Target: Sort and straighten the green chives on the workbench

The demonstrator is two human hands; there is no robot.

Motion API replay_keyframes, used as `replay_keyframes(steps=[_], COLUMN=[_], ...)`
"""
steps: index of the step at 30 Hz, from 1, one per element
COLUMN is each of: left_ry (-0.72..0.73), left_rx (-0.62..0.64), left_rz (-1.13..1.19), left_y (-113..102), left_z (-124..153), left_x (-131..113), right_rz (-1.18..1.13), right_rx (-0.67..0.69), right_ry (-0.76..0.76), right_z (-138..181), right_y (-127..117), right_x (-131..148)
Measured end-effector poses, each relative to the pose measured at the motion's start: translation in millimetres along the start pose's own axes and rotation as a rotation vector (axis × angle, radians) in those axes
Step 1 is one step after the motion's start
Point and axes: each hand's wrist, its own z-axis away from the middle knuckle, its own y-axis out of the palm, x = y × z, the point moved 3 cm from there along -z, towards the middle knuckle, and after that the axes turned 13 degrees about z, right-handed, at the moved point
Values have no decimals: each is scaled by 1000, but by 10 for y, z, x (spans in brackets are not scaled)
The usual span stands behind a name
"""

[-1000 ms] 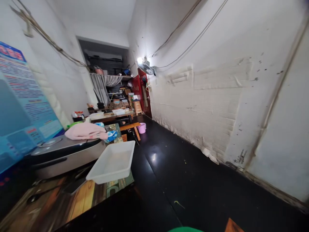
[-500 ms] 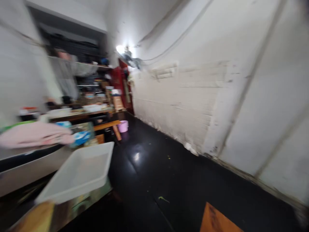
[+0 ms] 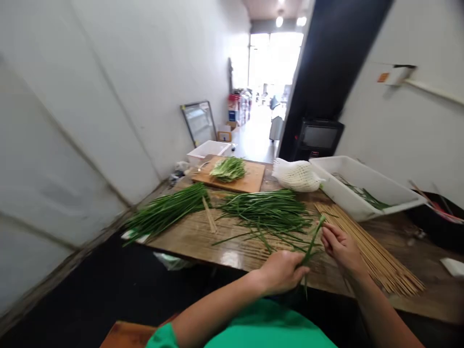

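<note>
My left hand (image 3: 284,271) is closed around a small bunch of garlic chives (image 3: 312,245), held slanting up over the front edge of the table. At the bunch's upper end, the curled fingers of my right hand (image 3: 338,245) are pinched together. Whether they grip the chives or a thin stick is too small to tell. Just beyond my hands lies a loose heap of garlic chives (image 3: 266,209), with a second pile (image 3: 170,208) to its left. A long row of bamboo skewers (image 3: 373,251) lies beside and under my right hand.
Cut pale-green stalks (image 3: 229,169) lie on a wooden board (image 3: 255,176). White foam netting (image 3: 295,175) sits beside a white tub (image 3: 395,210) holding a few chives. A few skewers (image 3: 209,215) lie between the piles. A wall (image 3: 90,121) stands at left, a dark container (image 3: 440,227) at right.
The view has swung from the room with the long wall and dark floor to the wooden table. My two hands and the chives are now in sight.
</note>
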Motion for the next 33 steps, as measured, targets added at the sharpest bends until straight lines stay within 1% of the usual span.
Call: replay_keyframes(steps=[2,3,4,5,7,8,9,11,13,16,18,21,24,27,29,30,33], left_ry=[72,131,188,222,194,164,145,138,150,163,193,229,169,110,126,158,291], left_rx=[248,308,299,200,-33,-105,-131,-95,-38,-1,-2,-71,-175,-212,-170,-118,138], left_rz=[-105,-96,-55,-9,-11,-62,-121,-253,-370,-494,-546,-604,-644,-647,-612,-583,-485], left_y=[-68,-167,-299,-458,-729,-805,-831,-762,-612,-417,-366,-419,-520,-553,-539,-524,-460], left_z=[0,-27,-85,-178,-425,-562,-695,-917,-1040,-1073,-1066,-1129,-1298,-1410,-1355,-1279,-910], left_x=[73,100,125,157,259,313,359,421,455,528,617,794,931,893,775,708,582], right_rz=[-78,-107,-121,-129,-135,-134,-132,-111,-63,-11,-19,-43,-59,-89,-130,-155,-235], right_rx=[-3,12,27,34,40,38,35,23,-9,-44,-50,-61,-55,-41,-45,-47,-32], right_ry=[85,123,157,186,229,247,262,279,271,243,234,243,263,280,280,278,271], right_z=[59,60,50,33,-12,-41,-72,-142,-209,-262,-260,-232,-212,-204,-201,-198,-186], right_y=[-107,-124,-133,-143,-170,-188,-207,-242,-270,-283,-282,-290,-301,-315,-335,-347,-377], right_x=[-122,-167,-210,-251,-336,-378,-418,-482,-523,-562,-584,-603,-600,-586,-579,-578,-584])
